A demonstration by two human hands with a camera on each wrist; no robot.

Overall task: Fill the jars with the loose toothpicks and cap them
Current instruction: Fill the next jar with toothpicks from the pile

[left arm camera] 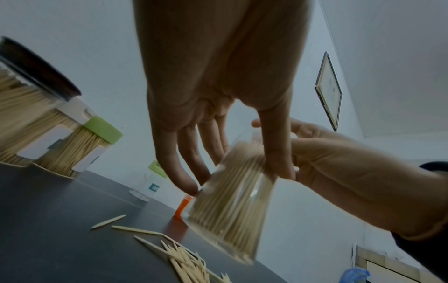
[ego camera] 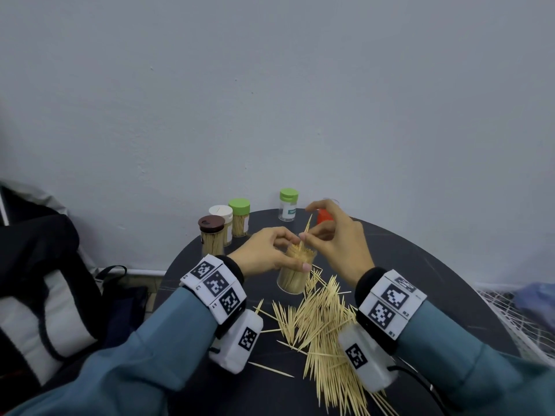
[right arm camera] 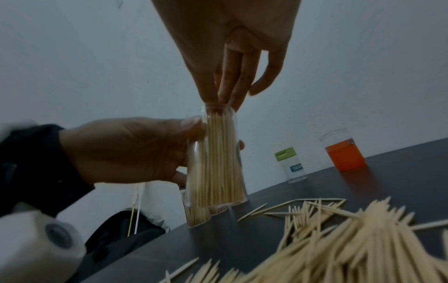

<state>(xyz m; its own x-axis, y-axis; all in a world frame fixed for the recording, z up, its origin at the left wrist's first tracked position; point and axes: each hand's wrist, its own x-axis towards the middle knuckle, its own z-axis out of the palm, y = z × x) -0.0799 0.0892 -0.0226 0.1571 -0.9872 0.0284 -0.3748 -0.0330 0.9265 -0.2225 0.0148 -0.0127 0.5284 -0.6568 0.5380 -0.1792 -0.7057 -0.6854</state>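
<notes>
Head view, open jar packed w/ toothpicks

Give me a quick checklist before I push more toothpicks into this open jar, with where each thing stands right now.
1. Open jar steadied: ok, left hand grips its side.
2. Jar seated on the table: cannot tell; it looks tilted in the left wrist view.
3. Toothpicks in the right hand aimed at the mouth: ok, fingers pinch them over the rim.
4. Room left inside: not ok, jar looks nearly packed.
5. Supply close by: ok, loose toothpicks lie beside the jar.
6. Cap ready: cannot tell; an orange lid sits behind.
</notes>
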